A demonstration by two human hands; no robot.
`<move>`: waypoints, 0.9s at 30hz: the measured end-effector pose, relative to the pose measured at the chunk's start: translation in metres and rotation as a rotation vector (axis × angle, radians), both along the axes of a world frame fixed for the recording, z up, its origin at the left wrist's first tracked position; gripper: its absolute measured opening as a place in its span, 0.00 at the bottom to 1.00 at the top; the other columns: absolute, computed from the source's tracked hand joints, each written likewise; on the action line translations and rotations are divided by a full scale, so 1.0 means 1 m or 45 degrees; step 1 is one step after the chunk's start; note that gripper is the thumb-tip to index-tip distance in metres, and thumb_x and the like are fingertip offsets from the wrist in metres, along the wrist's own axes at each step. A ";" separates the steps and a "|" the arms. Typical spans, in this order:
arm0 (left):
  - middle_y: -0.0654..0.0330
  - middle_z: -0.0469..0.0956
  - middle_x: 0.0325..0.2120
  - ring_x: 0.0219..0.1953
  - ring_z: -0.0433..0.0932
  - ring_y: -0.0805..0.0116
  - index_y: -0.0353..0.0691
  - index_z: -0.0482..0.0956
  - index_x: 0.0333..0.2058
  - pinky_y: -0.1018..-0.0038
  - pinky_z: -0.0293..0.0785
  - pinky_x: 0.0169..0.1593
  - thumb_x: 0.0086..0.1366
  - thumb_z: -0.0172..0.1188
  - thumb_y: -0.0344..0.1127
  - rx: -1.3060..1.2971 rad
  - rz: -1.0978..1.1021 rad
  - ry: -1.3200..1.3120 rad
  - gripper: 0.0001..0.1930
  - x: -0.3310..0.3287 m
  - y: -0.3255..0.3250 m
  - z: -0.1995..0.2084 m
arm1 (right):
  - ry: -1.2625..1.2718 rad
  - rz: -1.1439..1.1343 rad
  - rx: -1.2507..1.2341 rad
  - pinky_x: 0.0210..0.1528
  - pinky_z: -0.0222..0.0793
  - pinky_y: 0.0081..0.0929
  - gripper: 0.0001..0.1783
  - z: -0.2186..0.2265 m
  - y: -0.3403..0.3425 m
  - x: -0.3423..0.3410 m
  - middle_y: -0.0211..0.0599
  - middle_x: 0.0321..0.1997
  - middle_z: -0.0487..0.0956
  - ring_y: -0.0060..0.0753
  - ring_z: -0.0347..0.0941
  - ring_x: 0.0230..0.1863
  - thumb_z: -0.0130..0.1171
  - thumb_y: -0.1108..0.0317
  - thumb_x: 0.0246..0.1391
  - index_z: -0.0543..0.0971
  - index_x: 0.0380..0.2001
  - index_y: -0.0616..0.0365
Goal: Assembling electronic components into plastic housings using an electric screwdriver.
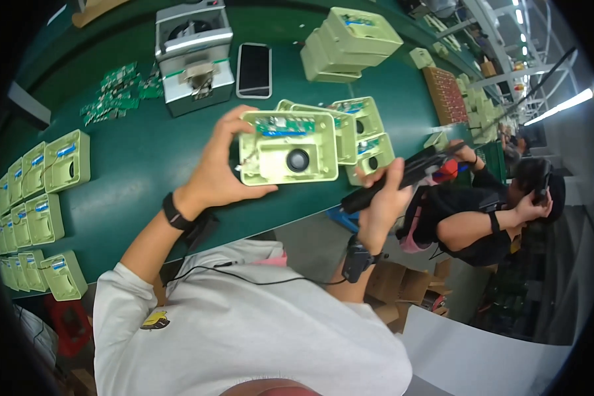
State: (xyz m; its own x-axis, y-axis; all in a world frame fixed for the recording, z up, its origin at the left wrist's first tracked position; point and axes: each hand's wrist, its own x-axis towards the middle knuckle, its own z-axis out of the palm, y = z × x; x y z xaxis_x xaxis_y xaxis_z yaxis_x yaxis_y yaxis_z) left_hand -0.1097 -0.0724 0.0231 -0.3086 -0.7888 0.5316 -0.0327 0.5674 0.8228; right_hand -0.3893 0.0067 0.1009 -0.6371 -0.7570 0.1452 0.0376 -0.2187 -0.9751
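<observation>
My left hand (219, 162) grips a pale green plastic housing (264, 170) by its left side, thumb along the near edge and fingers at the far corner. Its open side faces up, showing a green circuit board (303, 124), a blue cylindrical part (284, 133) and a round black speaker (297, 160). My right hand (386, 198) is wrapped round a black power screwdriver (412, 173), held slantwise to the right of the housing. The tool's tip cannot be made out. More open housings (369, 112) with boards and speakers lie just behind and right of the held one.
Rows of filled housings (66, 162) stand at the left, and stacked ones (356, 39) at the far right. Loose circuit boards (115, 92), a grey metal machine (197, 72) and a phone-like device (254, 70) lie on the green table (138, 165). A co-worker (488, 211) is close at the right.
</observation>
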 end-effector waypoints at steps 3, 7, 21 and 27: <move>0.43 0.63 0.70 0.72 0.67 0.43 0.46 0.64 0.62 0.53 0.66 0.72 0.40 0.89 0.38 -0.073 -0.066 -0.020 0.52 -0.043 -0.013 -0.015 | -0.149 -0.076 0.167 0.38 0.81 0.39 0.15 -0.035 0.005 -0.020 0.30 0.25 0.70 0.27 0.68 0.23 0.58 0.59 0.76 0.73 0.40 0.59; 0.39 0.59 0.71 0.72 0.64 0.38 0.45 0.64 0.63 0.54 0.66 0.72 0.42 0.88 0.37 -0.041 -0.026 0.086 0.52 -0.077 -0.011 -0.025 | -0.079 -0.095 0.250 0.34 0.77 0.31 0.15 -0.068 0.003 -0.038 0.32 0.28 0.75 0.26 0.72 0.24 0.65 0.62 0.72 0.75 0.39 0.63; 0.30 0.59 0.68 0.72 0.59 0.27 0.43 0.63 0.67 0.43 0.59 0.73 0.49 0.82 0.53 -0.038 0.240 0.002 0.51 -0.227 -0.043 -0.040 | 0.320 -0.313 0.491 0.30 0.70 0.27 0.19 -0.071 -0.035 -0.136 0.32 0.28 0.80 0.24 0.73 0.24 0.64 0.57 0.72 0.77 0.36 0.64; 0.31 0.56 0.71 0.74 0.55 0.27 0.48 0.56 0.75 0.39 0.55 0.75 0.51 0.80 0.54 -0.055 0.293 -0.111 0.57 -0.236 -0.039 -0.026 | 0.506 -0.352 0.394 0.31 0.70 0.27 0.19 -0.045 -0.006 -0.138 0.33 0.30 0.79 0.25 0.71 0.27 0.61 0.56 0.75 0.81 0.44 0.65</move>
State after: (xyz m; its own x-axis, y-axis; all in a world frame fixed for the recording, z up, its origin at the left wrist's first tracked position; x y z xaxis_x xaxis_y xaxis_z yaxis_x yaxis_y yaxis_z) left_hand -0.3457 -0.1112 -0.0025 -0.1696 -0.8207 0.5457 -0.2347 0.5714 0.7864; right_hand -0.5274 0.0007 0.0554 -0.7592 -0.6153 0.2121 -0.3626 0.1293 -0.9229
